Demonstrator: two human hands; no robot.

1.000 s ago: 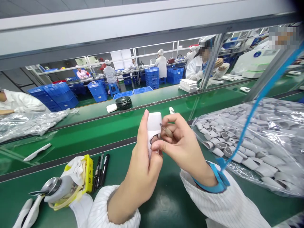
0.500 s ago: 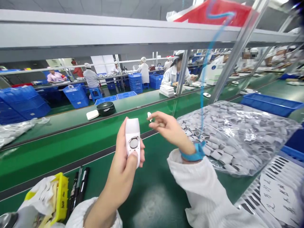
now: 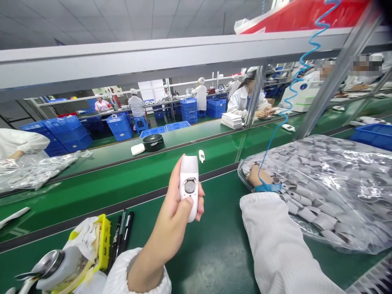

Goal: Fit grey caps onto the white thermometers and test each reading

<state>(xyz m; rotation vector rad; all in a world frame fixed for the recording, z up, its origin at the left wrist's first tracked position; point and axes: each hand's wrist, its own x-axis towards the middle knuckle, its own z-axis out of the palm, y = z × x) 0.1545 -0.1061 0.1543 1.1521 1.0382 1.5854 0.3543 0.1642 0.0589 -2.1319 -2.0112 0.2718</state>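
My left hand (image 3: 176,204) is closed round a white handheld device (image 3: 189,185), held upright above the green table, its thumb pressed on the lower front below a round grey button. My right hand (image 3: 255,175) reaches into the opening of a clear plastic bag (image 3: 337,183) full of grey-white plastic caps; its fingers are hidden among the caps. A blue wrist strap (image 3: 268,187) with a coiled blue cord (image 3: 294,81) sits on that wrist. A small white part (image 3: 201,155) lies on the belt just beyond the device.
A yellow tray with cloth and a metal-topped bottle (image 3: 55,263) stands at lower left, with black pens (image 3: 122,234) beside it. A black fan (image 3: 153,142) and white pad (image 3: 137,149) lie on the far belt. Blue crates (image 3: 372,134) and workers in white fill the background.
My right hand let go of the device's front and moved right, into the bag of caps. The left hand kept the device upright, its round button now facing me.
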